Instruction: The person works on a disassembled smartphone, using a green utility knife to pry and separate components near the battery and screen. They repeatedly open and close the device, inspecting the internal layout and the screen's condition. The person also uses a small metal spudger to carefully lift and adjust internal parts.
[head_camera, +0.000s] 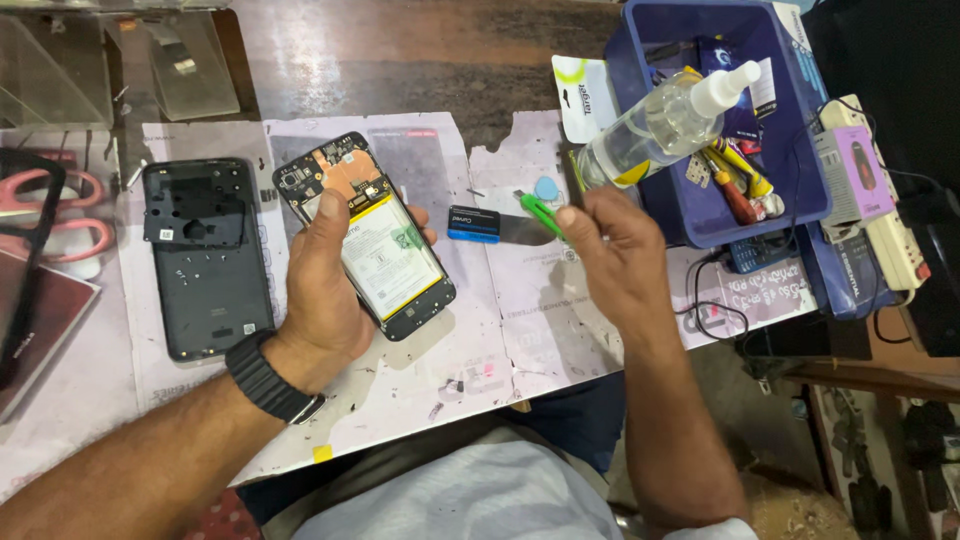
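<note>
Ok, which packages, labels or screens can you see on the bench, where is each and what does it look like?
Battery label: white with yellow edges, on the opened phone held in the left hand.
Blister card: white, green ring, propped left of the blue bin.
Spray bottle: clear, yellow label patch, lying in the bin.
Small box: black and blue, flat on the table near the right hand.

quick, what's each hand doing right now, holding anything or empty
Left hand: closed around the opened phone, gripping it from the side, battery facing up.
Right hand: fingers pinched on a small green tool, held above the table.
</note>
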